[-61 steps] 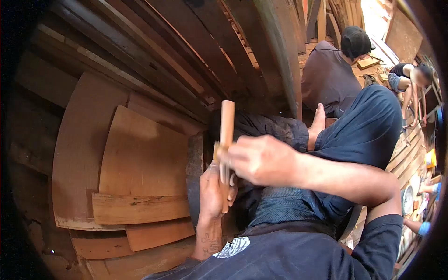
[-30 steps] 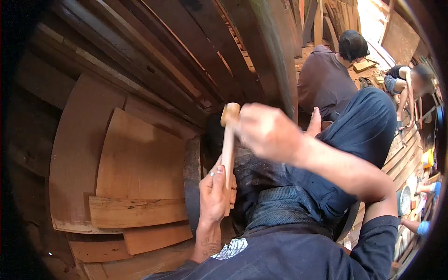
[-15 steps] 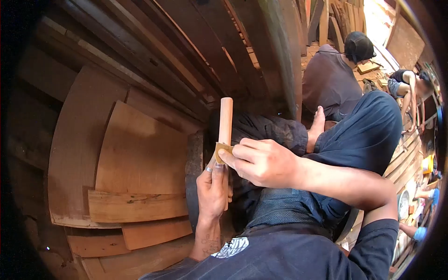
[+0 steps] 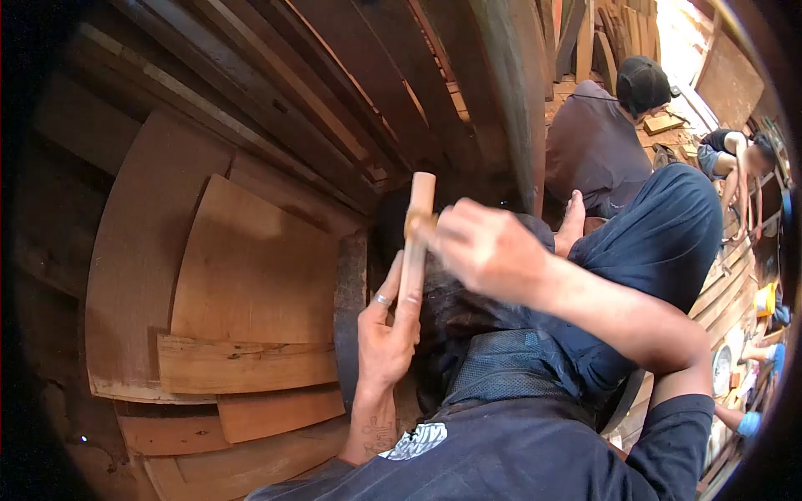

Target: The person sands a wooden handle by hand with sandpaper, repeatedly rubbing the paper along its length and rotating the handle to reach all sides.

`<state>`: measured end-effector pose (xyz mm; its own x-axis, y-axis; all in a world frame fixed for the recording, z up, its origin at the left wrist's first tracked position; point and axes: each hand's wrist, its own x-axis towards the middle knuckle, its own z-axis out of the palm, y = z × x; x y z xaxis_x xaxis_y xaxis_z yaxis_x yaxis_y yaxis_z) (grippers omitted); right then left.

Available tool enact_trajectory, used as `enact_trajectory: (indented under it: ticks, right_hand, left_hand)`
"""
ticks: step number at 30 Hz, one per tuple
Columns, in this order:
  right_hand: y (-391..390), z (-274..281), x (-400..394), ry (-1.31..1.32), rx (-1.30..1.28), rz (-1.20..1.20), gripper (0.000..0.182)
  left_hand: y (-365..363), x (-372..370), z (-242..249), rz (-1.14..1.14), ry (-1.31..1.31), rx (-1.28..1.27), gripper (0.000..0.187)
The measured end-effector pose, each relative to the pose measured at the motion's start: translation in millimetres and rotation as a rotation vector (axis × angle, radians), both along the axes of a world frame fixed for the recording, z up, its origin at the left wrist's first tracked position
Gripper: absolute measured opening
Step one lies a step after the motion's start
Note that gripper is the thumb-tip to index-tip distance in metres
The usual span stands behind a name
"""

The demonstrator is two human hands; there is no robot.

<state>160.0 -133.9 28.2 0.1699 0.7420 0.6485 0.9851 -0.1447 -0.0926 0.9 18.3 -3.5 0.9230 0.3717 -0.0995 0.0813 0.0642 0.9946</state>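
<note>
My left hand (image 4: 386, 332) grips the lower part of a round, pale wooden stick (image 4: 415, 242) and holds it upright in front of my knees. A ring shows on one of its fingers. My right hand (image 4: 480, 246) is closed on a small folded piece of tan sandpaper (image 4: 415, 222) and presses it against the stick near its upper end. The right hand is blurred. The stick's lower end is hidden behind my left hand.
Curved wooden boards (image 4: 251, 275) lie stacked on the left, with long planks (image 4: 334, 100) slanting overhead. A seated person in a dark cap (image 4: 601, 134) faces away at the upper right; another person (image 4: 735, 159) crouches beyond. My dark-trousered legs (image 4: 652, 242) fill the right side.
My right hand has slid with the sandpaper from the middle of the stick up to its top. It went up and down along the stick across the earlier frames. The left hand kept its grip.
</note>
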Motion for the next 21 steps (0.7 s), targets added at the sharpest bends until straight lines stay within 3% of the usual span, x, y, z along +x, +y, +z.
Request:
enact_trajectory:
  ticks: [3, 5, 7, 9, 12, 13, 15, 18, 19, 21]
  right_hand:
    - [2.2, 7.0, 22.9, -0.049, 0.089, -0.111, 0.042]
    - [0.2, 10.2, 6.1, -0.001, 0.045, -0.037, 0.041]
    - [6.1, -7.4, -12.2, -0.039, 0.047, 0.187, 0.048]
    - [5.4, -12.1, -18.5, 0.003, 0.057, 0.227, 0.047]
    - [-0.1, 2.3, 18.7, -0.095, 0.077, 0.029, 0.044]
    - [-4.6, 9.6, 27.8, -0.040, 0.012, -0.089, 0.035]
    - [-4.7, 11.5, 35.1, -0.060, 0.027, -0.088, 0.034]
    - [1.5, 0.0, -1.5, -0.013, 0.000, 0.112, 0.028]
    - [4.5, -7.0, -10.8, -0.023, 0.014, 0.244, 0.049]
    - [0.2, 8.7, -22.9, -0.051, -0.058, 0.260, 0.028]
  left_hand:
    - [-2.5, -1.5, 1.0, -0.038, 0.034, -0.012, 0.062]
    - [-1.2, 1.8, -4.1, -0.005, -0.037, 0.013, 0.065]
    - [2.2, 0.9, -11.9, -0.006, -0.078, 0.041, 0.067]
    - [7.1, -0.1, -16.6, -0.049, -0.100, 0.073, 0.069]
    - [-1.6, 0.9, -7.3, -0.053, -0.076, 0.049, 0.072]
    - [-2.0, 1.3, -6.9, -0.057, -0.072, 0.047, 0.072]
    - [-2.9, 2.3, -6.0, -0.067, -0.064, 0.045, 0.072]
    - [-0.7, 0.9, -0.2, -0.026, 0.001, -0.049, 0.073]
    - [1.4, -0.8, -4.2, -0.049, -0.048, -0.005, 0.073]
    - [7.6, -1.8, -18.6, -0.095, -0.146, 0.091, 0.072]
